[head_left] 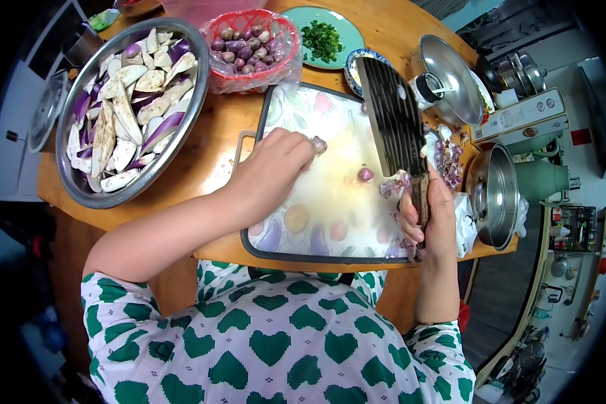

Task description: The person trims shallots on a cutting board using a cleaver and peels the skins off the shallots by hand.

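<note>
My right hand is wrapped round the handle of a cleaver, whose dark, streaked blade points up and away over the board's right side. Pinched in the fingertips of my left hand is a small shallot, at the middle of the cutting board. Another purple shallot lies loose between my hands. Bits of shallot skin sit on the board close to the cleaver's handle. The blade hides part of the board's right edge.
A big steel bowl of cut eggplant stands left. Behind the board are a red basket of shallots and a green plate of chopped greens. Rightward are shallot peelings, a metal bowl and a steel pan.
</note>
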A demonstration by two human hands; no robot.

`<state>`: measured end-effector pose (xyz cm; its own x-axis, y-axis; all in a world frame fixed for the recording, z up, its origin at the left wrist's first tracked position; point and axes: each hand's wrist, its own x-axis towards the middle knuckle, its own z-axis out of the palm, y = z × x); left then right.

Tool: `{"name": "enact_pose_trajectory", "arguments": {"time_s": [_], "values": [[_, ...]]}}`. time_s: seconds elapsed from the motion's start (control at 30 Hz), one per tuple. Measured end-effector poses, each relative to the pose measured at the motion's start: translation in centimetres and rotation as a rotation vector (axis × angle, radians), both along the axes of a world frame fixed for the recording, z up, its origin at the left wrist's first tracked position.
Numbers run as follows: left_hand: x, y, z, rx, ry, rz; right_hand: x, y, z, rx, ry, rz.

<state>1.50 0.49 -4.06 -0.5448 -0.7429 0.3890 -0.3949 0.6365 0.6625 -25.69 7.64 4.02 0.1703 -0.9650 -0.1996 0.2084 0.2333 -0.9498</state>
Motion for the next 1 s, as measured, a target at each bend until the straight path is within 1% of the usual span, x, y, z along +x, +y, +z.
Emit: {"name": "enact_pose_trajectory", "arguments": {"time_s": [0.13,0.23,0.33,0.43,0.57,0.6,0.67,0.7,0.77,0.83,0.87,0.97,1.0], "values": [[-2.0,-1.5,-0.6,0.016,0.067,-0.067,0.4,0.3,-1.0,0.068,0.042,-0.013],[-2.1,-1.9,-0.4,-0.032,0.08,-0.07,0.3,0.6,-1.3,0.093,0.07,0.006],[-1.4,-0.6,0.9,0.245,0.112,0.021,0.1,1.3,-1.8,0.078,0.144,0.071],[-0.6,-0.3,1.3,0.197,0.044,0.015,0.5,2.5,-2.4,-0.004,0.192,0.153],[0.3,0.0,0.6,0.099,0.016,0.065,1.3,3.6,-1.8,0.343,-0.297,0.143],[0.7,0.1,0.7,0.073,0.007,0.078,1.4,3.7,-1.9,0.353,-0.249,0.159],[0.9,0.1,0.8,0.028,0.028,0.116,1.4,3.6,-2.2,0.369,-0.126,0.091],[0.8,0.1,0.7,0.054,0.037,0.105,1.3,3.5,-2.4,0.376,-0.064,0.056],[0.5,-0.1,0.5,0.104,0.058,0.086,0.6,2.8,-2.4,0.364,-0.086,0.009],[-0.3,-0.3,0.7,0.155,0.046,0.097,0.1,2.1,-2.3,0.232,0.033,0.007],[-0.7,-0.4,0.8,0.179,0.042,0.104,0.2,1.8,-2.0,0.201,0.05,-0.01],[-1.4,-1.3,0.6,0.163,0.134,0.063,0.2,1.6,-2.3,-0.005,0.353,0.07],[-1.2,-1.3,0.7,0.163,0.12,0.06,0.8,1.6,-1.3,0.002,0.449,0.086]]}}
